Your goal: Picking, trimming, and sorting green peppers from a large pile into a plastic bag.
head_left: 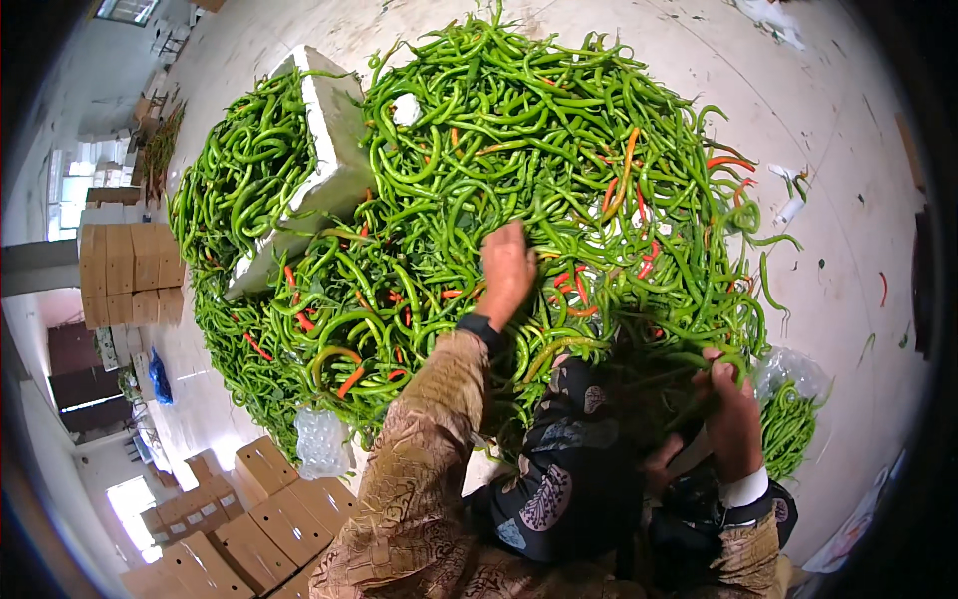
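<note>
A broad heap of long green chili peppers [559, 130], with some red ones mixed in, fills the floor in front of me. My left hand [509, 272] reaches into its middle, fingers together and bent down among the peppers. Its fingertips are hidden, so what they grip is not clear. Lower right, my right hand [733, 411] is closed on green chili peppers [720, 359], held by the heap's near edge. Beside that hand, a clear plastic bag [793, 371] lies by a bunch of green peppers [788, 429].
On the left, a white foam box [334, 130] lies tipped, with peppers spilling around it. Bubble wrap [322, 444] sits at the heap's near left. Cardboard boxes [254, 539] stand lower left, and more stacked cartons [130, 262] farther off. Stray peppers [883, 290] dot the right floor.
</note>
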{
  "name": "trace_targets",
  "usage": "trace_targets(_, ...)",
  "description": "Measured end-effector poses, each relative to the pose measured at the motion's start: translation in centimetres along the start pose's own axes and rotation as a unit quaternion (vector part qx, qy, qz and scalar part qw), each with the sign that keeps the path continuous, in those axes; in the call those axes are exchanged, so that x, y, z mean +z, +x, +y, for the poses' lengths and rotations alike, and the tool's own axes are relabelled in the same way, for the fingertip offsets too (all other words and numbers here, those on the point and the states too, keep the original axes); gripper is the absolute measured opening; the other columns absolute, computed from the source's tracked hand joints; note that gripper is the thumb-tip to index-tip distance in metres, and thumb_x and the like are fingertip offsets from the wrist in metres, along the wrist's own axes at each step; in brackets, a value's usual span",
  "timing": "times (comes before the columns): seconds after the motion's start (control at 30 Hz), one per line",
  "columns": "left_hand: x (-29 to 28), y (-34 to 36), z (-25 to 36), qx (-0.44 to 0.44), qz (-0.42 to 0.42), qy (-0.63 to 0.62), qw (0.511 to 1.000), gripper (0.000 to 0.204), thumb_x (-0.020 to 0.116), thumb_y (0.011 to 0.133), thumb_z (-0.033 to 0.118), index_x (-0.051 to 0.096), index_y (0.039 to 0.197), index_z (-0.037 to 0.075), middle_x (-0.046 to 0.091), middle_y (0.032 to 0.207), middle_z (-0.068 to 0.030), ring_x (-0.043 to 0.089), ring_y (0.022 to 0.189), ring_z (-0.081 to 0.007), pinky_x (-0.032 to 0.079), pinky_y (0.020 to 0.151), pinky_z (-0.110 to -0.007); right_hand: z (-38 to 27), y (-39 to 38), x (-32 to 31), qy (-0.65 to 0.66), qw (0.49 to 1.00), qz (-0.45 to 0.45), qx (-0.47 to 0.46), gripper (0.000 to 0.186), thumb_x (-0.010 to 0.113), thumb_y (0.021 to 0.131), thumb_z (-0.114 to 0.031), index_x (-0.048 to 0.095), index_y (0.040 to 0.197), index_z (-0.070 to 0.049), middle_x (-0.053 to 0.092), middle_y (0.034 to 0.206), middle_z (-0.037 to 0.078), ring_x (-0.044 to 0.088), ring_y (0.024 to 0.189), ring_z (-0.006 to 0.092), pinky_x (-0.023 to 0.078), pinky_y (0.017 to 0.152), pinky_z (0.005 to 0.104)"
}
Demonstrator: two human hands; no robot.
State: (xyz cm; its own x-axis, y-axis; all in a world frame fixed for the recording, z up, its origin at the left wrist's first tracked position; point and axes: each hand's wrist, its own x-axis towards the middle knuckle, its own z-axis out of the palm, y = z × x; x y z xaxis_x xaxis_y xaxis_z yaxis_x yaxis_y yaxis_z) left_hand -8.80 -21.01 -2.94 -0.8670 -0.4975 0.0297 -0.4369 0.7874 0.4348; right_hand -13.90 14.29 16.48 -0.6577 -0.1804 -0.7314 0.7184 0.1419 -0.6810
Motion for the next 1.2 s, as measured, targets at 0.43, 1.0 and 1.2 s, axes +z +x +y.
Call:
trace_targets(0.43, 3.5, 1.8, -2.8, -0.022, -0.188, 0.185, 0.964, 0.017, 0.062, 0.081, 0.011, 0.063, 0.097, 0.004, 0.065, 0.099, -0.0207, 0.069, 0.082, -0.0376, 0.055, 0.07, -0.048, -0.9, -1.4, 1.1, -0.033, 0.994, -0.089, 0.057, 0.031, 0.054, 0.099, -0.018, 0.057, 0.126, -0.002, 0.066, 0.096, 0.007, 0.056, 0.085, 0.0124, 0.046, 0.081, 0.0268)
trace_targets(1.0, -3.7, -0.7, 8.9, 0.042, -0.281, -0.114, 0.952, 0.046, 0.075, 0.075, 0.026, 0.067, 0.118, 0.012, 0.07, 0.086, -0.0201, 0.068, 0.077, -0.0357, 0.053, 0.073, -0.044, -3.5, -3.3, 0.5, -0.024, 0.995, -0.099, 0.023, 0.029, 0.056, 0.099, -0.016, 0.057, 0.123, -0.001, 0.066, 0.094, 0.007, 0.057, 0.085, 0.0133, 0.047, 0.081, 0.0268)
trace_targets(1.2, -4.2, -2.3, 17.2, 0.105, -0.209, -0.265, 0.935, 0.049, 0.079, 0.078, 0.021, 0.063, 0.121, 0.002, 0.07, 0.099, -0.02, 0.068, 0.085, -0.0312, 0.053, 0.077, -0.039, -4.6, -3.7, -0.8, -0.024, 0.998, -0.061, -0.01, 0.037, 0.054, 0.099, -0.023, 0.054, 0.127, 0.0, 0.065, 0.097, 0.009, 0.056, 0.086, 0.0136, 0.046, 0.083, 0.0277)
